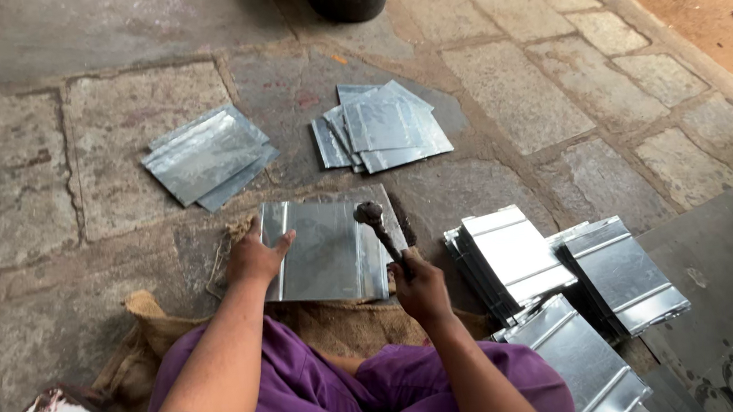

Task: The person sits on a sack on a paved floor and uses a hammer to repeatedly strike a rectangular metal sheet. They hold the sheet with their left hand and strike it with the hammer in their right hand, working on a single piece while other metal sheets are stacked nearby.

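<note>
A metal sheet (322,252) is pinned flat on the stone floor (19,174) by the spread left hand (254,258) at its left edge. A hammer (379,228) is gripped by the closed right hand (421,290), its head resting on the sheet's right fold.

An open-air sheet-metal workshop at ground level: stacks of shiny rectangular galvanised metal sheets (206,155) lie across a worn grey stone-slab floor (19,174), with brown burlap sacking (341,323) as a seat.
</note>
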